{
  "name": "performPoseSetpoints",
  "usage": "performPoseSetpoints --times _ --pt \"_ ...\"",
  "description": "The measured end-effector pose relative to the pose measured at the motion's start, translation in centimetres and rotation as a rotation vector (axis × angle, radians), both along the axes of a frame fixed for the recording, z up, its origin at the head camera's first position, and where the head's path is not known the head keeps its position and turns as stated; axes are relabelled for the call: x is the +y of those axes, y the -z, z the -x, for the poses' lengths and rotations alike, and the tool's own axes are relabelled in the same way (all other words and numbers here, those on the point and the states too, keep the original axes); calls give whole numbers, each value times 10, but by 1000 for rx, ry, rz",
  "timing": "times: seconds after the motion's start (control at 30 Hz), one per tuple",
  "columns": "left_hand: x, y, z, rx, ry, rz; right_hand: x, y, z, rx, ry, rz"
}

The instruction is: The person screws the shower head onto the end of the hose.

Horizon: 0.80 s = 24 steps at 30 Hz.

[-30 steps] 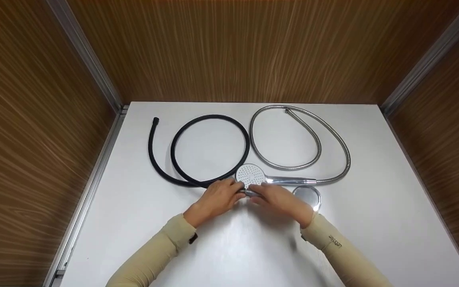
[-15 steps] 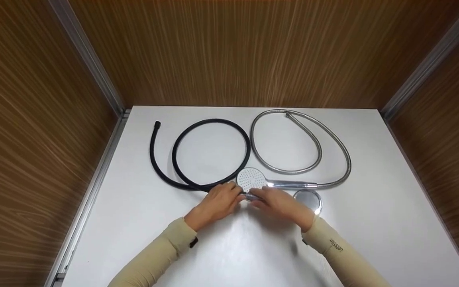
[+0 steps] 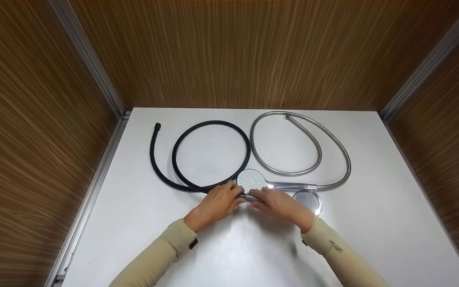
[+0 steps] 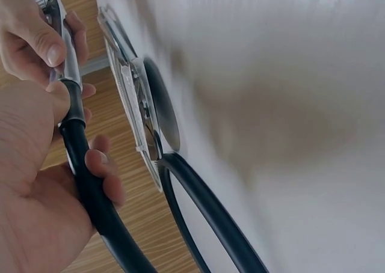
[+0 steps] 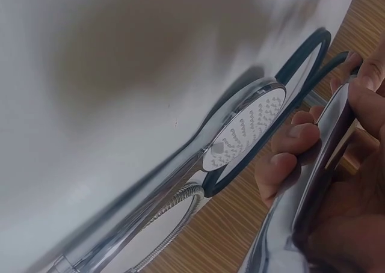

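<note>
Ahead of me on the table, both hands meet end to end at a joint. My left hand (image 3: 217, 201) grips the end of a black shower hose (image 4: 102, 207), thumb and fingers around its collar. My right hand (image 3: 279, 205) holds the chrome handle (image 5: 328, 122) of a hand shower, whose round head (image 3: 307, 200) shows by the right wrist. In the left wrist view the black collar meets the handle's end; how far they are joined I cannot tell. Just beyond the hands lies another hand shower (image 3: 251, 180) with a white dotted face.
A silver metal hose (image 3: 348, 159) runs from the lying shower's handle and loops at the back right. The black hose's free end (image 3: 157, 126) lies back left. Wood-grain panels (image 3: 229, 56) enclose the white table (image 3: 373, 223) at the back and sides.
The scene sits slightly lower in the head view. Both hands stay at the joint, with only small finger shifts; the lying shower and hoses keep their layout.
</note>
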<state>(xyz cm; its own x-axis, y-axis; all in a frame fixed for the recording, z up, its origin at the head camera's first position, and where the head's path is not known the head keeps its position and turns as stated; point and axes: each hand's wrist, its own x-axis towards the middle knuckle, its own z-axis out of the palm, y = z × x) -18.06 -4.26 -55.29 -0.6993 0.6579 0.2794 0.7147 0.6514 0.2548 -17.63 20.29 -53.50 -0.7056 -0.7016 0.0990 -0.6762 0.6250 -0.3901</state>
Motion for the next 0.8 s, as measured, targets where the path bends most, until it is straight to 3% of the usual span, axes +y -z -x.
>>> performPoseSetpoints --times 0.33,0.8 --pt "1 2 -1 90 8 20 -1 0 0 24 -3 9" --pt "1 1 0 35 -8 4 -1 4 2 23 -23 28"
